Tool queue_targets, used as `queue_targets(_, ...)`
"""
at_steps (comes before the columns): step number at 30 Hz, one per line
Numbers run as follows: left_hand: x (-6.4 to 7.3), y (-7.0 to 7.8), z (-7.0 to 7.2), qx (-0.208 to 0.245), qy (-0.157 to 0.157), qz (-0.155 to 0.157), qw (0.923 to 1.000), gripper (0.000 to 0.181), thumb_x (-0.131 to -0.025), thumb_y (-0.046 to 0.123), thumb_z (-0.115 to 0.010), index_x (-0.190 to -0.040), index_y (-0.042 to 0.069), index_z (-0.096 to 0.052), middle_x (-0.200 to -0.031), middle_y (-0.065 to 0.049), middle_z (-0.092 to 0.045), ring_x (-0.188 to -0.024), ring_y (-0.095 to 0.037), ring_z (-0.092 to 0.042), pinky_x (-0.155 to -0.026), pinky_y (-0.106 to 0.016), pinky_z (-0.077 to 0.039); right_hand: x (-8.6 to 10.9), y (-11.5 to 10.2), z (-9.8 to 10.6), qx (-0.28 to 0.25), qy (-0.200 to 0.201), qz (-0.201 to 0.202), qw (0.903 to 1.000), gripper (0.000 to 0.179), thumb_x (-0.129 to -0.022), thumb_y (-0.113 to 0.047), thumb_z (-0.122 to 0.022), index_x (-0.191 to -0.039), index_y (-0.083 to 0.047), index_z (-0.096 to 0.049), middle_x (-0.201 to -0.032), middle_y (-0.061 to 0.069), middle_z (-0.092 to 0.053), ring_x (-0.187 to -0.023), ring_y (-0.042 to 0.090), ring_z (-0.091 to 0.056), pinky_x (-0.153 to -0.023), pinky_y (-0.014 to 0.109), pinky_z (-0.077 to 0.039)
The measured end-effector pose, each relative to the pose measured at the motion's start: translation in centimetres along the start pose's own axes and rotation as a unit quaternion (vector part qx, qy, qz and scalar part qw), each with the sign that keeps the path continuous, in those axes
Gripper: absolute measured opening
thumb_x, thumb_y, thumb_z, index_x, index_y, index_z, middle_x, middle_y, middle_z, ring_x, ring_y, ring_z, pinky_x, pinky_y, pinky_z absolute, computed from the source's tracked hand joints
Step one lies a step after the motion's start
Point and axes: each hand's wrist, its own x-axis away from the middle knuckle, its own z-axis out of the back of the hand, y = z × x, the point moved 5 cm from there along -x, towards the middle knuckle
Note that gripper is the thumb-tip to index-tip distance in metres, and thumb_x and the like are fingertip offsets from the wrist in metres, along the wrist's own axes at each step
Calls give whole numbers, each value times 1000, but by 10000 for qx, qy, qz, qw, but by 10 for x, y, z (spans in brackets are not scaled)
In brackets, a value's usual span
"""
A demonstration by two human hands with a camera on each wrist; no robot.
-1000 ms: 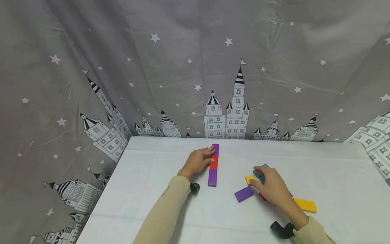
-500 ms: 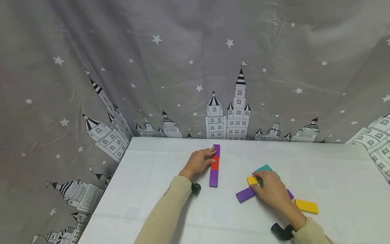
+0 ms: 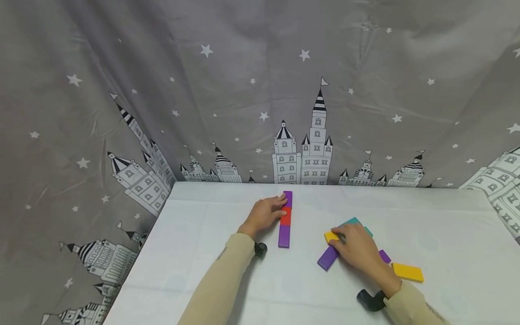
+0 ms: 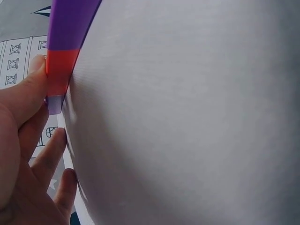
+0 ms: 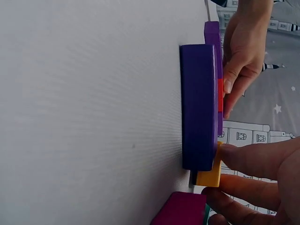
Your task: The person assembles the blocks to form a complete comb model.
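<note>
The left hand [image 3: 263,215] touches a block row [image 3: 285,220] pointing lengthwise toward the backdrop [image 3: 243,54].

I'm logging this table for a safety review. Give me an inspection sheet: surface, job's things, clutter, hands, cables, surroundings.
Surface: white table, faint creases.
Job's things, in a row end to end: far purple block, red block, near purple block.
Job's things, loose: small yellow block, dark purple block, small purple block, large yellow block, magenta block; teal block partly hidden, possibly more than one.
Clutter: nothing seen.
Left hand: touches the far purple block and red block.
Right hand: pinches the small yellow block.
Cables: nothing seen.
Surroundings: grey curtain printed with stars and castles.
</note>
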Motion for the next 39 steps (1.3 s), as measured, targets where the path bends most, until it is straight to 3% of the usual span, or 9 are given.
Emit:
queue_targets(12, -4, 2, 3, -38, -21, -32, 10000, 50, -95, 26, -70, -142, 16, -57, -153, 6, -47, -143, -22, -42, -119, -50, -28, -16, -1, -3, -368, -117, 108, 9992, 33, -87, -2, -73, -120, -1, -72, -116, 15, -71, -108, 35, -59, -94, 53, -51)
queue_targets(23, -5, 0, 1, -55, -27, -18, 10000, 50, -95, 26, -70, -142, 16, -58, -152, 5, -47, -143, -23, -42, -120, -52, -26, -15, -4, -5, -248, -203, -68, 9995, 37, -85, -15, -80, -117, 0, -72, -114, 17, -70, -108, 37, -60, -95, 54, -51)
queue_targets(32, -3, 0, 0, -42, -46, -56, 10000, 50, -95, 25, -70, -142, 15, -58, -152, 5, -48, -142, -24, -43, -119, -51, -27, -19, -7, -9, -186, -476, 156, 9986, 33, -87, -4, -75, -120, -7, -74, -119, 16, -67, -111, 37, -57, -98, 55, -49)
queue_targets(39, -1, 0, -1, -8, -50, -85, 10000, 49, -95, 25, -70, -141, 14, -58, -152, 4, -48, -142, -24, -44, -119, -50, -28, -19, -10, -14, -77, -446, -243, 9987, 43, -83, -19, -82, -121, -1, -71, -113, 19, -69, -105, 37, -61, -94, 55, -51)
